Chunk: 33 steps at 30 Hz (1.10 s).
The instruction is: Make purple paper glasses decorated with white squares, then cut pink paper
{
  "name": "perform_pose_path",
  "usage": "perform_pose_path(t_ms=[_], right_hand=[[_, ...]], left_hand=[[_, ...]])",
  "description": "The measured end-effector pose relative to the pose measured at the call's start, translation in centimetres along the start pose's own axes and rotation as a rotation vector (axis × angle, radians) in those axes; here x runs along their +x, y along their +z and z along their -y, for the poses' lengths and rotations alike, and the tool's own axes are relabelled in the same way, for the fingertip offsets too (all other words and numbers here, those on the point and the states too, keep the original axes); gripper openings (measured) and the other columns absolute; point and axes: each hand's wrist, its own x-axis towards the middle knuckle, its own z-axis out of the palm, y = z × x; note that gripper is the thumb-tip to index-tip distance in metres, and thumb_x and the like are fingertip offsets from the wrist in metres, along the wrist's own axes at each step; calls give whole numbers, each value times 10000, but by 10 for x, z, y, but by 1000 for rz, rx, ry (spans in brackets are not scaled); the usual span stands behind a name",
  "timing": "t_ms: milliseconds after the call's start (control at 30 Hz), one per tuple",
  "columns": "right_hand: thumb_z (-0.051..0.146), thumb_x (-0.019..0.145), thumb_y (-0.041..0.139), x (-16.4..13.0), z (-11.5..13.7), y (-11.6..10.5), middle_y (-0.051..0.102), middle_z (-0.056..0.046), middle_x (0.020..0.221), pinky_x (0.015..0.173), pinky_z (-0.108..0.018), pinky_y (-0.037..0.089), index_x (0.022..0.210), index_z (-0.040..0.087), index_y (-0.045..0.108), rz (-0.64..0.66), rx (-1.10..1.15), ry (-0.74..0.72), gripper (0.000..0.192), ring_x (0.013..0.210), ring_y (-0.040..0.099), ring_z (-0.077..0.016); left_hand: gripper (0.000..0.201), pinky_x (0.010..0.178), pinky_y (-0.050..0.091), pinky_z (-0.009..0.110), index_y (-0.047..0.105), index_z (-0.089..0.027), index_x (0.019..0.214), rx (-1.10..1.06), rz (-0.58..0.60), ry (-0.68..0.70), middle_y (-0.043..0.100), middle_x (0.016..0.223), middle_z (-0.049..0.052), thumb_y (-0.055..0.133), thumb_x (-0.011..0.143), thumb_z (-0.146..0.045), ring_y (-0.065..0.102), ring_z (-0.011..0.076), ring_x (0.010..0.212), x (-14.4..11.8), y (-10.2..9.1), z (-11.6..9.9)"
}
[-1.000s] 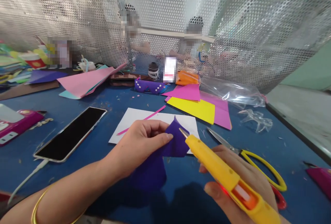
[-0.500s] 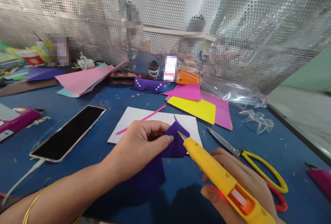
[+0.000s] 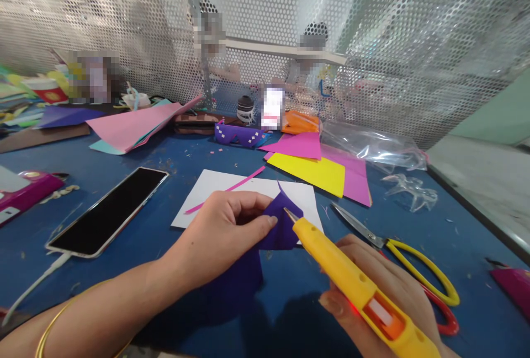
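Observation:
My left hand [image 3: 232, 231] is closed, its thumb and fingers pinching a dark purple sheet [image 3: 285, 234] with a bent, pointed upper edge. More of that purple material hangs below the hand. My right hand [image 3: 381, 286] is wrapped around a yellow hot glue pen [image 3: 327, 253], which glows orange-red at a window in its body. The pen's metal tip rests on or just in front of the purple sheet; I cannot tell which. Underneath lies a white sheet [image 3: 215, 187] with a thin pink strip [image 3: 248, 177] across it.
Scissors [image 3: 376, 239] with yellow and red handles lie at the right. A phone [image 3: 111, 209] on a cable is at the left. Behind are purple cut-out glasses [image 3: 238, 134], a yellow sheet [image 3: 310, 173], pink sheets [image 3: 128, 123] and clear plastic [image 3: 372, 145]. Two people sit beyond the perforated screen [image 3: 265, 10].
Both hands, the purple sheet and the glue pen keep nearly the same positions. The whole view has shifted very slightly.

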Motion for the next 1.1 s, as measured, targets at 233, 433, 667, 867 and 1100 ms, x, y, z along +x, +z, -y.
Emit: perform_pose_path(t_ms=[233,433,667,867,1100], right_hand=[[400,971,477,-1,0,-1,627,-22,726,471,-253,471,817,224,533,-29,-60,-15,241,600,630,-140],[395,960,500,2,1,-3,630,-15,704,437,-256,447,792,246,513,-35,-139,-46,224,593,637,-153],[403,957,505,3,0,-4,558,13,612,388,-271,411,800,255,501,-37,-109,-40,216,515,595,-151],[421,963,487,2,1,-3,547,14,610,361,-256,397,796,247,502,-36,-113,-17,242,464,554,-131],[421,973,469,0,0,-3,585,-1,667,394,-241,427,791,231,507,-12,-137,-24,266,521,588,-127]], left_hand=[[189,699,523,237,789,-248,960,54,-6,5,777,841,-20,644,839,-258,685,163,765,-1,0,0],[181,701,524,227,789,-252,954,24,-3,-5,779,846,-28,649,840,-262,687,156,770,-1,1,0],[188,699,523,233,786,-254,965,39,-4,-5,779,853,-23,647,840,-275,682,161,771,-1,1,0],[195,709,529,259,781,-240,969,61,-14,-15,775,852,-6,651,834,-296,674,172,765,-1,0,1],[197,714,532,257,779,-244,973,58,-8,-6,774,851,-11,647,838,-298,680,171,770,-1,1,3]])
